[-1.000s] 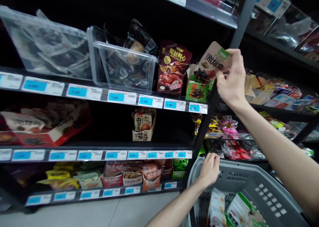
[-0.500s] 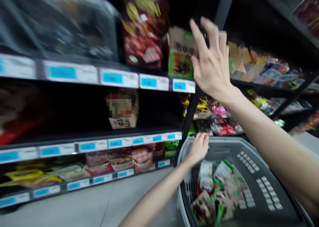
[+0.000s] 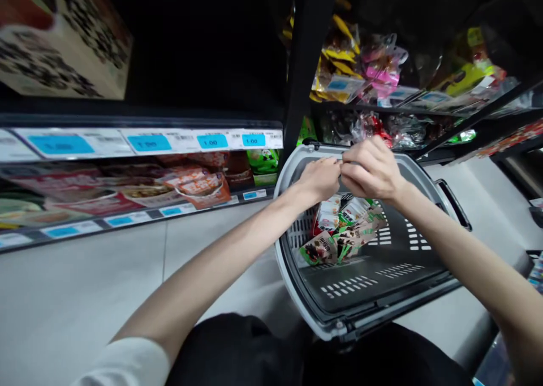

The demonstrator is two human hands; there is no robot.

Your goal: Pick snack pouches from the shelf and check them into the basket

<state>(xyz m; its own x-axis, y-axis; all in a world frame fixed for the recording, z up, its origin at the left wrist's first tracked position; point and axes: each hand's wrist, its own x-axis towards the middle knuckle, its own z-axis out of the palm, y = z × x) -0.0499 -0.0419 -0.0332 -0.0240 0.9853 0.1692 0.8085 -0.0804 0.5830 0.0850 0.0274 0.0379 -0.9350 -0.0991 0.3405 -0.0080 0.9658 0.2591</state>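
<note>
Over the shopping basket [image 3: 288, 281], my left hand [image 3: 320, 178] and my right hand [image 3: 372, 168] meet, fingertips almost touching. Both are closed, with the fingers curled. Whatever lies between the fingers, if anything, is hidden. Beneath them, in the grey basket, lie several small snack packets. One is a beige and green packet [image 3: 321, 248] near the basket's left side; a white and red packet [image 3: 327, 215] is partly covered by my hands. The basket sits in front of my dark-clothed knees, tilted in the view.
At left, a shelf with price labels [image 3: 155, 143] carries a beige box [image 3: 80, 41]. Orange packs [image 3: 199, 185] and a green pack [image 3: 263, 165] sit on the shelf below. Beyond the black upright [image 3: 303, 58] hang yellow bags [image 3: 339, 64] and pink bags [image 3: 384, 72].
My right hand, spread before a green and beige packet on the upper shelf, has come down over the basket. My left hand has moved from the rim to meet it. The view has tilted down.
</note>
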